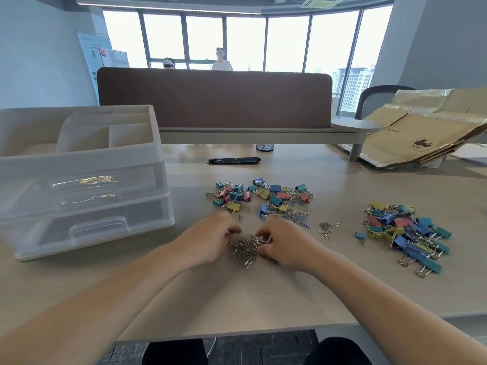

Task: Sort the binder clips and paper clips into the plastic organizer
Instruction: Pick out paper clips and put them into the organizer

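A small heap of silver paper clips (pixel 246 249) lies on the desk between my two hands. My left hand (pixel 208 239) and my right hand (pixel 283 245) rest on the desk on either side of the heap, fingers curled in on the clips. Beyond them lies a mixed pile of coloured binder clips and paper clips (pixel 263 198). A second pile of larger binder clips (pixel 405 233) lies to the right. The translucent plastic organizer (pixel 79 180), with drawers and open top compartments, stands at the left.
A few loose paper clips (pixel 328 227) lie right of my hands. A black cable slot (pixel 234 160) and a mesh cup (pixel 264 147) sit further back below a brown divider (pixel 213 97). Flattened cardboard boxes (pixel 427 130) lean at the far right.
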The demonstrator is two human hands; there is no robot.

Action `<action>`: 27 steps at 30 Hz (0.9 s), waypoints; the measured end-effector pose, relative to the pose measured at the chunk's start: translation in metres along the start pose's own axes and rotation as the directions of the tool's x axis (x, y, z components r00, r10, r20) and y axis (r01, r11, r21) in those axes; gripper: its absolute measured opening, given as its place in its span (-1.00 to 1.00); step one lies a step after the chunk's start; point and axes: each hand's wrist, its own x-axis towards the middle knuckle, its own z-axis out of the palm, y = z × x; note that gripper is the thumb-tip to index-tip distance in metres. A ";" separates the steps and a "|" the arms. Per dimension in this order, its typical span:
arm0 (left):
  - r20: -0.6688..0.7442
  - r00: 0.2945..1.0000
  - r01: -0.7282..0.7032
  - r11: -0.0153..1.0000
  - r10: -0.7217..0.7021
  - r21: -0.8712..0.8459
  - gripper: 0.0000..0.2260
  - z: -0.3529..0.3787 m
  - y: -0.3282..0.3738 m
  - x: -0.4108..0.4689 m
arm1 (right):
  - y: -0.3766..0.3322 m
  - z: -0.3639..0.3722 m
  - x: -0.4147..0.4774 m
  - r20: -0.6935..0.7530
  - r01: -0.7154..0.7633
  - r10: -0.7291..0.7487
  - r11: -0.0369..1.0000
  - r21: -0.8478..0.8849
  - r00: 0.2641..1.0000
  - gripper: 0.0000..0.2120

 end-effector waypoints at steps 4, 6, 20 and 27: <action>-0.031 0.997 0.071 0.990 -0.067 0.124 -0.74 -0.006 -0.017 0.000 | 0.009 -0.007 -0.007 0.023 -0.039 0.039 0.999 0.031 0.999 -0.51; 0.016 0.996 0.080 0.985 -0.083 0.155 -0.77 -0.006 -0.021 -0.002 | 0.013 -0.009 -0.011 0.083 -0.050 0.049 0.999 0.002 0.995 -0.64; 0.075 0.997 -0.038 0.995 0.031 0.090 -0.65 0.005 0.016 -0.018 | -0.006 0.007 0.002 -0.064 -0.023 0.023 1.000 0.003 0.998 -0.84; 0.170 0.982 0.065 0.994 -0.079 0.090 -0.34 -0.019 0.011 -0.020 | 0.009 -0.003 0.003 -0.058 -0.055 0.058 0.997 0.052 0.997 -0.69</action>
